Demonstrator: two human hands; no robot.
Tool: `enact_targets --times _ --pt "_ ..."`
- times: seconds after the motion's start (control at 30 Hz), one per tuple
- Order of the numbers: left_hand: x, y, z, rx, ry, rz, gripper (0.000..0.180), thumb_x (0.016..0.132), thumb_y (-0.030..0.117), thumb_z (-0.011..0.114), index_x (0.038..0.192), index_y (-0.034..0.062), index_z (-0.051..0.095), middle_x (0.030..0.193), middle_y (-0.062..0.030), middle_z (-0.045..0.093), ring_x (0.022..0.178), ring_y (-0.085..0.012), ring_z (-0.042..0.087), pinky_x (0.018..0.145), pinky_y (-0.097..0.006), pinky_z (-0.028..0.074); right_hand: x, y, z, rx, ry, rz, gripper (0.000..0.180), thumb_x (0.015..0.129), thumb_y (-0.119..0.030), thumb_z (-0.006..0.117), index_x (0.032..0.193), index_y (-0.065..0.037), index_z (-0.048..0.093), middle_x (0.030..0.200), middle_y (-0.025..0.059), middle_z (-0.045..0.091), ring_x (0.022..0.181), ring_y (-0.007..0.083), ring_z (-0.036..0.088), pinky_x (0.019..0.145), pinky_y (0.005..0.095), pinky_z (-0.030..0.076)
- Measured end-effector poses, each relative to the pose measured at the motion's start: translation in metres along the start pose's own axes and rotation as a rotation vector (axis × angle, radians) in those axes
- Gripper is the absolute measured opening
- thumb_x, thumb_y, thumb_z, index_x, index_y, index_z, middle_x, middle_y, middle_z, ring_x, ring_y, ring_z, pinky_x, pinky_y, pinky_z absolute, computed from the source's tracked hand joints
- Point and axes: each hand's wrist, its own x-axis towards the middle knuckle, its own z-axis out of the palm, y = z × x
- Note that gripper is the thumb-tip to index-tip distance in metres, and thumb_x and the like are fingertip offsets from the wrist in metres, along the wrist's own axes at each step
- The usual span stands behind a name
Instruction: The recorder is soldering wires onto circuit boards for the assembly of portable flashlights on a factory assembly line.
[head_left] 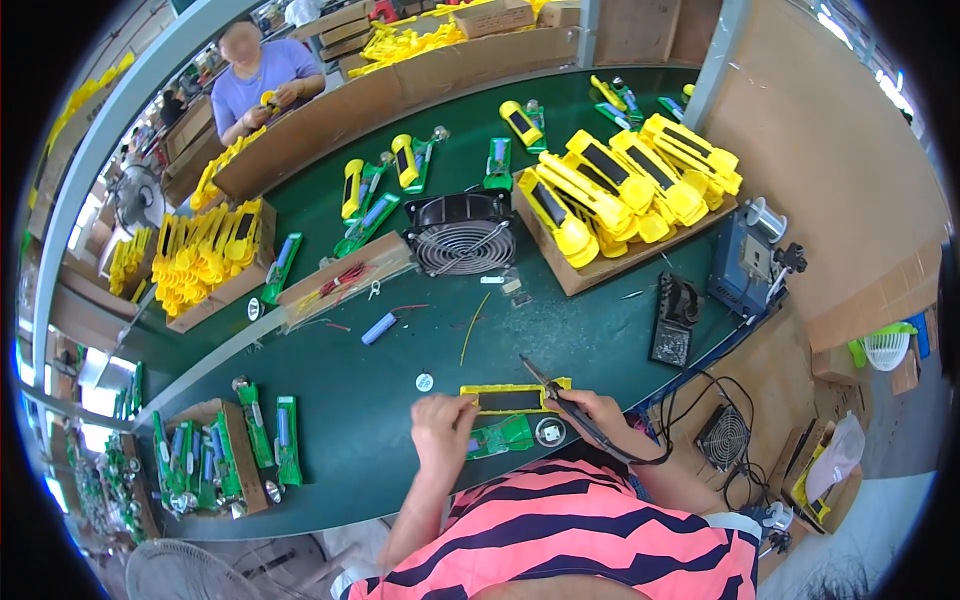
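Observation:
A long yellow plastic housing with a dark panel (510, 401) lies on the table in front of me. My left hand (440, 430) is closed with its fingertips on the housing's left end. In my right hand (600, 415) is a soldering iron (548, 382), its tip pointing up and left above the housing's right end. Just below the housing lies a green plastic lamp body (505, 436), with a round silver reflector (550, 431) at its right. A small white disc (424, 382) sits beyond my left hand. Farther off is a blue cylindrical battery (380, 329) with a red wire.
A carton (572, 284) of yellow housings stands at far right, beside a blue soldering station (740, 262) and a black holder (675, 320). A black fan (462, 235) stands mid-table. Green assemblies fill a carton (240, 460) at left. A co-worker (262, 80) sits beyond the partition.

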Motion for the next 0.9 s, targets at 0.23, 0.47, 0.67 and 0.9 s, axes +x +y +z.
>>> enact_targets --times 0.23,0.47,0.67,0.9 --pt "0.008 -0.033 -0.004 0.22 -0.393 0.107 0.005 0.064 0.008 0.058 0.066 0.0115 0.062 0.065 -0.0027 0.052 0.074 -0.0204 0.048 0.071 -0.036 0.034 0.019 -0.022 -0.001 -0.196 -0.01 -0.228 0.031 0.068 -0.014 0.068 0.095 -0.004 0.055 0.086 0.0099 0.062 0.078 0.0269 0.061 0.076 0.0366 0.048" --pt "0.017 -0.027 0.001 0.342 -0.566 0.106 0.01 0.065 0.008 0.055 0.068 0.0135 0.063 0.071 -0.0059 0.053 0.077 -0.0225 0.049 0.068 -0.036 0.034 0.025 -0.023 0.026 0.713 0.183 0.514 0.014 0.079 -0.004 0.055 0.089 0.005 0.051 0.07 0.01 0.058 0.059 0.0126 0.059 0.054 0.022 0.049" --pt "0.014 -0.03 0.005 0.337 -0.577 0.081 0.013 0.065 0.006 0.055 0.068 0.0134 0.063 0.073 -0.0071 0.053 0.078 -0.0229 0.049 0.067 -0.037 0.035 0.03 -0.024 0.031 0.654 0.172 0.61 0.009 0.079 -0.001 0.052 0.087 0.004 0.052 0.067 0.0099 0.058 0.055 0.0128 0.056 0.05 0.0232 0.048" --pt "0.014 -0.031 0.006 0.355 -0.575 0.093 0.013 0.063 0.004 0.054 0.068 0.0122 0.064 0.072 -0.0074 0.053 0.077 -0.0235 0.049 0.065 -0.036 0.037 0.031 -0.026 0.035 0.632 0.167 0.581 0.011 0.079 -0.001 0.053 0.088 0.004 0.052 0.068 0.0098 0.058 0.056 0.0121 0.057 0.05 0.0222 0.048"
